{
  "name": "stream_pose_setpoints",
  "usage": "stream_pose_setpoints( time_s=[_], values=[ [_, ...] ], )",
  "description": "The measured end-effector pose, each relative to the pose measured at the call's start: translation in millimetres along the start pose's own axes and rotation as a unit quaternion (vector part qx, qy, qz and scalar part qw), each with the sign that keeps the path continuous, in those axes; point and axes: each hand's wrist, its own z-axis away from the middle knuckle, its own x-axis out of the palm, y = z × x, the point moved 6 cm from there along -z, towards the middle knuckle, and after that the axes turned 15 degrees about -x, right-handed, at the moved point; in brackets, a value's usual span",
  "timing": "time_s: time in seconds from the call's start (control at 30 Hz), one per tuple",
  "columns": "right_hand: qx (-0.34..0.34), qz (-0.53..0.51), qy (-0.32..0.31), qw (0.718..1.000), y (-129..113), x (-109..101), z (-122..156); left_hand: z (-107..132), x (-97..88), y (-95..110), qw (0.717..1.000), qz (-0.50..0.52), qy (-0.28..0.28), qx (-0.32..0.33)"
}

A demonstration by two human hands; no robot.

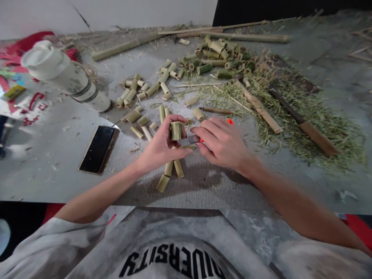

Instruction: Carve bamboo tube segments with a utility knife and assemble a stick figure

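Left fingers curled snugly round a bamboo piece; right fingers gripped a knife, its blade near the piece, above the grey, bamboo-strewn bench.

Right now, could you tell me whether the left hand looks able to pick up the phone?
Probably not: the left hand holds a bamboo piece, though the phone lies uncovered to its left.
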Motion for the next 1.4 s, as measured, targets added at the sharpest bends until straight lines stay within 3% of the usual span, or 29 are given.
stream_pose_setpoints(
  time_s=[0.23, 0.47, 0.63, 0.83, 1.0, 1.3, 1.4],
  values=[
    [-0.001, 0.009, 0.011, 1.000, -10.0, 0.0, -7.2, 9.1, -7.5, -8.1, 0.999, -0.012, 0.033, -0.019],
    [-0.002, -0.019, 0.000, 1.000, -13.8, 2.3, -8.1, 11.5, -9.1, -9.9, 0.999, -0.025, 0.026, 0.018],
    [-0.002, -0.024, 0.005, 1.000, -12.1, 2.0, -7.4, 9.6, -9.2, -14.8, 1.000, -0.006, 0.019, -0.004],
    [0.008, -0.025, -0.029, 0.999, -13.8, 5.7, -5.4, 10.0, -4.5, -9.3, 1.000, -0.008, 0.015, 0.001],
    [0.007, -0.008, -0.019, 1.000, -16.5, 3.1, -8.1, 12.2, -3.3, -7.7, 0.999, -0.033, 0.028, 0.002],
    [0.028, 0.000, -0.014, 1.000, -19.5, 0.4, -9.9, 16.6, -5.9, -1.7, 0.989, -0.109, 0.064, 0.077],
    [0.037, -0.006, -0.016, 0.999, -19.7, -0.1, -10.6, 17.0, -6.1, -2.0, 0.987, -0.122, 0.067, 0.075]
  ],
)
